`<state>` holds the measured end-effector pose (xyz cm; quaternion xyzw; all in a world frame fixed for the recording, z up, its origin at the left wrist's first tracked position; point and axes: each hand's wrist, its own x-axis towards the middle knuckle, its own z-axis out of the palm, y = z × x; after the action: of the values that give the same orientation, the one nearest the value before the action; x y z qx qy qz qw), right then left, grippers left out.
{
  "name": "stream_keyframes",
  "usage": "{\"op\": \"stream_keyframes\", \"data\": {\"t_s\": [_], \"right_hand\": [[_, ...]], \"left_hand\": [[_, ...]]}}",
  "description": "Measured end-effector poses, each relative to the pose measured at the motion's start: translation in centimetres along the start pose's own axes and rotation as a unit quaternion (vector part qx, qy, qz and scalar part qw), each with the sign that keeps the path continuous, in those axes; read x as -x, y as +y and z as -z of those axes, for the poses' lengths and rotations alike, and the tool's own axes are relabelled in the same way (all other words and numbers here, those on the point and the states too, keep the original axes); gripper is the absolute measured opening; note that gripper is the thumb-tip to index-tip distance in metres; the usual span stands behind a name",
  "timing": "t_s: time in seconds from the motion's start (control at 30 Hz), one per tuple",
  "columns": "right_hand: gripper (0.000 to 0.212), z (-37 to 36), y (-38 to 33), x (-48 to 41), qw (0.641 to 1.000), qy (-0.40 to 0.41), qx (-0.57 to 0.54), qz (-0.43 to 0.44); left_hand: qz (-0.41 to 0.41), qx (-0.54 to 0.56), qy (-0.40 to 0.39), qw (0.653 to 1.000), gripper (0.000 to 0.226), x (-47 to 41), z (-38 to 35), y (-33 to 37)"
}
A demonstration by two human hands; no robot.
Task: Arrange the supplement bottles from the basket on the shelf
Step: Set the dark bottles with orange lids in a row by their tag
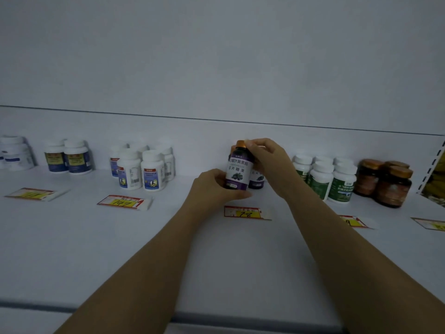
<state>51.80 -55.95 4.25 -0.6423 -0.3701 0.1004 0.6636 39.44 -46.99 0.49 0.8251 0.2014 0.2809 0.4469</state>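
While both hands hold it, purple-label bottle (237,168) with orange cap is upright at mid-shelf, just behind price tag marked 78 (245,212) — cannot tell if base touches shelf (144,249). Left hand (214,186): fingers and thumb curled round lower body. Right hand (267,157): fingertips curled onto cap, palm behind bottle's shoulder. 2nd purple bottle (256,180) just behind, to right, partly hidden. Green-label white bottles (322,180) further right, then amber jars (385,184) — blue-label white bottles (142,169) well left.

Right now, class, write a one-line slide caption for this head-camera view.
Left hand and right hand hold a purple bottle at the shelf behind a yellow price tag.
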Motion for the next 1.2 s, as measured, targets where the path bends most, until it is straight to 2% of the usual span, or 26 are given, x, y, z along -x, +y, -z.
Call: {"op": "stream_keyframes", "data": {"t_s": [0.2, 0.27, 0.37, 0.43, 0.53, 0.67, 0.73, 0.87, 0.93, 1.0, 1.07, 1.13, 1.2], "right_hand": [[0.028, -0.4, -0.9, 0.5, 0.999, -0.02, -0.001, 0.031], [0.025, -0.3, -1.3, 0.5, 0.999, -0.013, -0.018, 0.036], [0.025, 0.0, -1.7, 0.5, 0.999, -0.009, -0.029, 0.044], [0.024, 0.1, -1.7, 0.6, 0.999, -0.015, -0.024, 0.047], [0.021, 0.1, -1.7, 0.7, 0.999, -0.033, -0.024, 0.036], [0.016, -0.1, -1.8, 0.8, 0.998, -0.022, 0.004, 0.051], [0.013, 0.0, -1.8, 0.8, 0.999, -0.009, -0.01, 0.053], [0.015, 0.8, -1.9, 0.8, 0.997, -0.017, -0.067, 0.046], [0.018, 1.1, -1.8, 0.6, 0.993, -0.037, -0.111, 0.021], [0.022, 1.2, -1.7, 0.5, 0.99, -0.067, -0.124, 0.0], [0.026, 0.9, -1.6, 0.6, 0.994, -0.081, -0.071, 0.001], [0.028, 0.4, -1.5, 0.8, 0.997, -0.069, 0.003, 0.016], [0.025, 0.3, -1.3, 0.8, 0.998, -0.046, 0.029, 0.028]], "left_hand": [[0.007, 0.016, 0.014, 1.0, 0.057, -0.1, -0.2, -0.4], [0.027, 0.053, -0.023, 0.998, 0.056, -0.4, -0.1, -0.4], [0.055, 0.141, -0.131, 0.98, 0.046, -0.4, 0.4, 0.1], [0.049, 0.175, -0.156, 0.971, 0.042, -0.2, 0.5, 0.3], [0.03, 0.125, -0.113, 0.985, 0.049, -0.2, 0.3, 0.5], [-0.002, -0.003, -0.001, 1.0, 0.052, -0.4, -0.1, 0.7], [0.005, 0.001, 0.005, 1.0, 0.055, -0.5, -0.2, 0.7], [0.051, 0.163, -0.114, 0.979, 0.054, -0.4, 0.3, 1.0], [0.032, 0.165, -0.146, 0.975, 0.051, -0.2, 0.4, 1.2], [0.004, 0.108, -0.116, 0.987, 0.05, -0.1, 0.2, 1.2], [-0.014, 0.059, -0.044, 0.997, 0.05, -0.2, 0.1, 1.1], [-0.031, 0.018, 0.02, 0.999, 0.051, -0.2, -0.1, 0.8], [-0.044, -0.019, 0.036, 0.998, 0.054, -0.3, -0.2, 0.6]]}}
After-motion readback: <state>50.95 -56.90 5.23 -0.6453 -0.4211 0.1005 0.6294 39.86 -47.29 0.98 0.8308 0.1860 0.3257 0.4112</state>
